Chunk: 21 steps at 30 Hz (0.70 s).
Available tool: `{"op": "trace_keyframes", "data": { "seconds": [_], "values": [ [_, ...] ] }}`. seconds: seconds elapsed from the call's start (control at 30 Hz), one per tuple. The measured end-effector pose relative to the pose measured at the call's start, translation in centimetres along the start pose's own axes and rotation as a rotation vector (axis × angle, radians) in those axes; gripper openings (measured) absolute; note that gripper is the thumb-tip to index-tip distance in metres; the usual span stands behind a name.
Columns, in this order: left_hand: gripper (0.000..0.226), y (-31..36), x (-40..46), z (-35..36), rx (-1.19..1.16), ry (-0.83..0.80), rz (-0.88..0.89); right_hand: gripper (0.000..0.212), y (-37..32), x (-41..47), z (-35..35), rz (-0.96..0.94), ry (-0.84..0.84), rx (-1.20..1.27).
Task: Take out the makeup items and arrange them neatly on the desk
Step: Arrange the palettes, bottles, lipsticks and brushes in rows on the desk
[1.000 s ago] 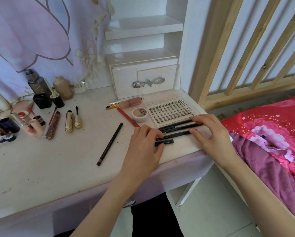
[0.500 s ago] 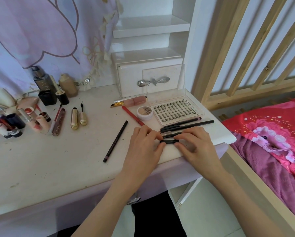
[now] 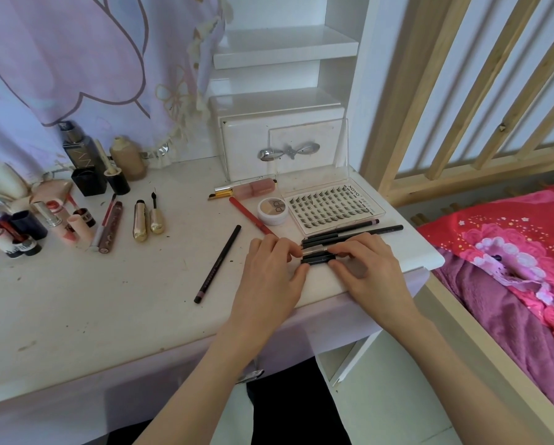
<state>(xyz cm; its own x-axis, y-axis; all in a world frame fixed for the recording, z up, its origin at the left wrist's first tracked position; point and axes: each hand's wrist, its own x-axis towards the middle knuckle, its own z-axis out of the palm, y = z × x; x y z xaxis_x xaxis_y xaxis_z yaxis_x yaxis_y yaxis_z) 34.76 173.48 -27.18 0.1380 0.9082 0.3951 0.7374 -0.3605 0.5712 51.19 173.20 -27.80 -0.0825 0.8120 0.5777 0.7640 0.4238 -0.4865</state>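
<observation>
Head view. Pencils [image 3: 343, 237] lie bunched just in front of the lash tray [image 3: 330, 208], near the desk [image 3: 76, 300] front edge. My left hand [image 3: 269, 271] has fingertips pressed against the left ends of the shortest sticks [image 3: 317, 255]; fingers lightly bent, pinching nothing I can confirm. Right hand [image 3: 369, 268] lies over the right ends, fingers fairly straight, pushing inward. One long pencil [image 3: 218, 264] lies loose, well left of the tray; red pencil [image 3: 248, 215] sits between it and the tray. Judgement: I am squaring the bundle. Best done by keeping both palms low, pressing ends evenly, rolling sticks parallel to the tray's front edge, then fetching the stray one.
</observation>
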Motion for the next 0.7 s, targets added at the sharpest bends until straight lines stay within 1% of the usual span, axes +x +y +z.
{"op": "trace_keyframes", "data": {
  "seconds": [0.13,0.3,0.4,0.47,0.5,0.57,0.63,0.7],
  "values": [
    [0.019,0.0,-0.1,-0.1,0.000,-0.001,0.008,0.018,-0.1,0.0,-0.1,-0.008,0.013,-0.001],
    [0.027,0.1,-0.3,-0.9,-0.011,-0.007,0.051,0.016,-0.4,0.0,-0.4,-0.021,0.049,0.008],
    [0.026,-0.4,-0.2,-2.5,0.051,0.093,0.042,0.018,-1.2,0.8,-0.5,-0.041,0.079,0.023],
    [0.026,-1.4,0.2,-4.0,0.140,0.151,-0.021,0.020,-2.1,1.6,-0.3,-0.048,0.080,0.027],
    [0.029,-2.1,0.2,-4.7,0.189,0.153,-0.070,0.020,-2.6,2.0,-0.1,-0.057,0.073,0.028],
    [0.036,-3.6,0.2,-5.8,0.252,0.110,-0.174,0.020,-3.5,2.7,0.7,-0.085,0.031,0.012],
    [0.041,-4.7,-0.1,-6.4,0.251,0.039,-0.244,0.020,-3.9,3.6,1.3,-0.089,-0.060,-0.054],
    [0.040,-5.4,-0.5,-6.5,0.229,-0.006,-0.269,0.021,-3.8,4.8,1.8,-0.019,-0.165,-0.129]
  ]
}}
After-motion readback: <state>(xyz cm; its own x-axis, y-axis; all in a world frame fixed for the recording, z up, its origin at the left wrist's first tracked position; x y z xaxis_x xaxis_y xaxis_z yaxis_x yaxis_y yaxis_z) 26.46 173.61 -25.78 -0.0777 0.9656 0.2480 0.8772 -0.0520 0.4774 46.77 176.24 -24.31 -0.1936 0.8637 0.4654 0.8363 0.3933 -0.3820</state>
